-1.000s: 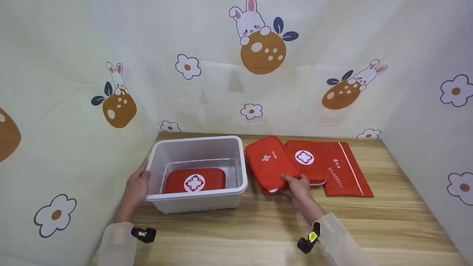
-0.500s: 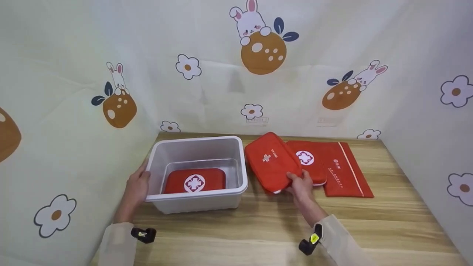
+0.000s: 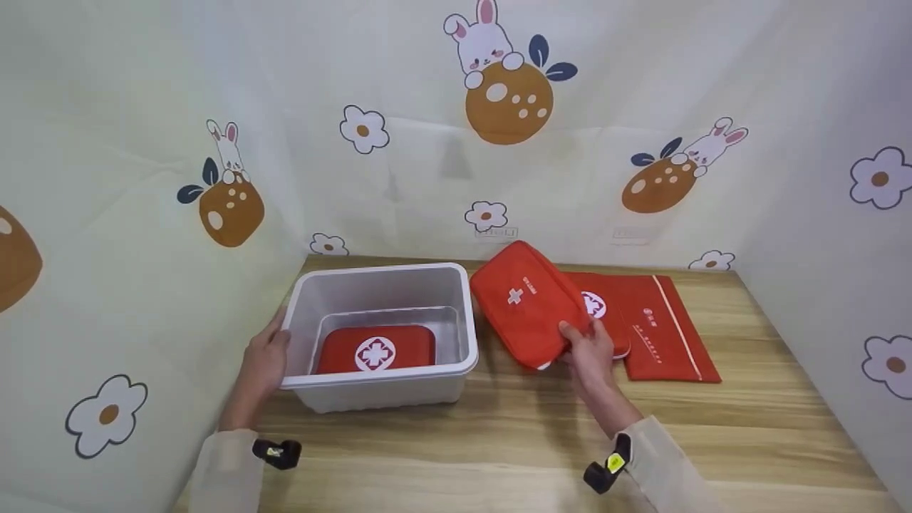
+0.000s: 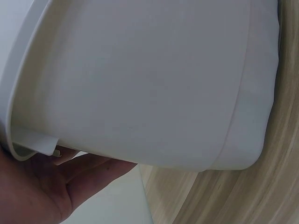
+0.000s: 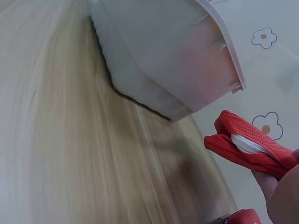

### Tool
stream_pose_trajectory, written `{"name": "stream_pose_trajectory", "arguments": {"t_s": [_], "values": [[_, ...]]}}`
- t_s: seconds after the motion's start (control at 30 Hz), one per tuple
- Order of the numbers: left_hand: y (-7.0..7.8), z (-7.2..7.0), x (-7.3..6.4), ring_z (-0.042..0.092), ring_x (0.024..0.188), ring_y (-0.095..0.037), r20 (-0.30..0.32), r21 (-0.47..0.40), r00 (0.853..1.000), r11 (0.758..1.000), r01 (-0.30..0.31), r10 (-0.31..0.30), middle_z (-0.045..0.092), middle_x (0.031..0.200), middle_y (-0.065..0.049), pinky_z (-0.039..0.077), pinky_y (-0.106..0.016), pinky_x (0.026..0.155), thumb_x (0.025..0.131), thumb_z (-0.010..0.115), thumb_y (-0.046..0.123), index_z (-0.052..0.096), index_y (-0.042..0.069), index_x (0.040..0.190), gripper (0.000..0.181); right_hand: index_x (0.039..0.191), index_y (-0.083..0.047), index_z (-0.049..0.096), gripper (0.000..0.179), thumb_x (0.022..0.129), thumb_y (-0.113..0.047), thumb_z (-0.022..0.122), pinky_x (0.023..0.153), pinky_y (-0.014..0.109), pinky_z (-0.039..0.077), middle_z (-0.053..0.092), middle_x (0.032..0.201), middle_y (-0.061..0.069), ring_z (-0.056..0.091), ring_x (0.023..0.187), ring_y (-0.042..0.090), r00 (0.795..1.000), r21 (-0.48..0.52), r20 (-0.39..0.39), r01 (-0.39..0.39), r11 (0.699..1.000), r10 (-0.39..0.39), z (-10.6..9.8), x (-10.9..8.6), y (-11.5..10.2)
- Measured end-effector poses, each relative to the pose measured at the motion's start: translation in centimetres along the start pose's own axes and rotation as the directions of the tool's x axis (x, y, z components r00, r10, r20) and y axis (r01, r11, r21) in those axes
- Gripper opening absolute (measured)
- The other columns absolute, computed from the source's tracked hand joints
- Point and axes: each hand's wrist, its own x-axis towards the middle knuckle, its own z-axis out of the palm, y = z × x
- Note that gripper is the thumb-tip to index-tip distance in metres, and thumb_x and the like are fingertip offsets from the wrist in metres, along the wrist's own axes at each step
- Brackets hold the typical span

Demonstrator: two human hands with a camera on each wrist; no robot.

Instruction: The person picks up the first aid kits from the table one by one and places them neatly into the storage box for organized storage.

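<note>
My right hand (image 3: 593, 363) pinches the lower right corner of a red first aid pouch (image 3: 524, 310), thumb on top. The pouch leans with its far end raised, close beside the box; a white zipper (image 5: 247, 143) shows at its edge in the right wrist view. My left hand (image 3: 263, 363) grips the left rim of the light grey plastic box (image 3: 385, 393), fingers under the lip (image 4: 35, 140) in the left wrist view. Inside the box lies a red first aid case (image 3: 338, 353) with a white round emblem.
Right of the held pouch lies another red case (image 3: 614, 331) with a round emblem, partly covered by it. Next to that is a flat red pouch (image 3: 662, 328) with a white stripe. Patterned curtains (image 3: 420, 171) enclose the wooden table (image 3: 442, 456).
My right hand has moved slightly right with the pouch, whose far end has risen and tilted more toward me. The left hand and the box have stayed in place.
</note>
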Motion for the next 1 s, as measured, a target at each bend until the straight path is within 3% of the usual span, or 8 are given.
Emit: {"name": "stream_pose_trajectory", "arguments": {"t_s": [0.1,0.2,0.33,0.6,0.67,0.87,1.0], "values": [[0.0,0.0,0.0,0.012,0.155,-0.04,0.002,0.0,1.0,1.0,-0.001,0.001,0.009,0.168,-0.014,0.012,-0.057,0.126,0.108,0.018,0.023,0.005,0.02,0.161,0.055,0.135,-0.001,0.047,0.041,0.098,-0.01,0.061,0.053,0.026,0.054,0.06,0.105,0.009,0.064,0.067,0.009,1.0,-0.08,-0.014,0.019,0.997,-0.02,-0.1,-0.3,-0.6],[0.0,0.0,0.0,0.011,0.156,-0.039,0.007,-0.002,1.0,1.0,0.006,-0.006,0.008,0.168,-0.014,0.011,-0.057,0.126,0.108,0.017,0.023,0.004,0.02,0.161,0.056,0.14,-0.002,0.047,0.046,0.098,-0.015,0.061,0.06,0.024,0.056,0.062,0.117,0.016,0.065,0.075,0.008,0.999,-0.162,-0.025,0.038,0.986,-0.042,-0.1,-0.6,-1.0],[0.1,0.0,0.0,0.011,0.155,-0.041,0.004,0.003,1.0,1.0,0.007,-0.007,0.009,0.168,-0.016,0.012,-0.058,0.126,0.108,0.018,0.022,0.004,0.019,0.161,0.056,0.142,-0.002,0.048,0.047,0.098,-0.014,0.061,0.067,0.023,0.058,0.06,0.131,0.023,0.065,0.089,0.01,0.996,-0.182,-0.027,0.074,0.981,-0.081,0.1,-1.1,-1.4],[0.2,0.1,-0.1,0.01,0.156,-0.04,0.011,-0.001,1.0,1.0,0.009,-0.009,0.008,0.169,-0.014,0.012,-0.059,0.125,0.108,0.017,0.023,0.002,0.022,0.161,0.055,0.143,-0.013,0.049,0.047,0.098,-0.02,0.064,0.078,0.021,0.059,0.063,0.134,0.015,0.066,0.109,0.023,0.991,-0.255,-0.004,0.126,0.959,-0.131,0.5,-2.4,-3.0],[0.2,0.1,-0.2,0.012,0.156,-0.04,0.009,-0.003,1.0,1.0,0.012,-0.012,0.009,0.169,-0.014,0.013,-0.059,0.125,0.108,0.017,0.024,0.004,0.022,0.162,0.055,0.142,-0.012,0.05,0.047,0.098,-0.019,0.064,0.079,0.019,0.058,0.065,0.132,0.016,0.067,0.108,0.021,0.988,-0.243,-0.002,0.152,0.958,-0.157,0.7,-2.6,-3.4],[0.1,0.0,-0.1,0.014,0.155,-0.04,-0.013,0.0,1.0,1.0,0.008,-0.008,0.013,0.168,-0.017,0.013,-0.057,0.126,0.107,0.019,0.023,0.011,0.016,0.162,0.056,0.139,-0.01,0.054,0.045,0.096,-0.015,0.066,0.074,0.021,0.06,0.069,0.119,0.016,0.07,0.086,0.004,0.978,-0.166,-0.009,0.203,0.965,-0.207,1.4,-3.0,-4.1],[0.1,0.1,0.0,0.016,0.155,-0.04,-0.012,0.006,1.0,1.0,0.007,-0.007,0.015,0.167,-0.017,0.013,-0.057,0.126,0.107,0.019,0.022,0.01,0.016,0.162,0.056,0.14,-0.01,0.054,0.045,0.096,-0.015,0.066,0.079,0.021,0.06,0.067,0.126,0.018,0.07,0.094,0.01,0.978,-0.163,0.023,0.207,0.965,-0.206,1.9,-3.3,-4.7]]}}
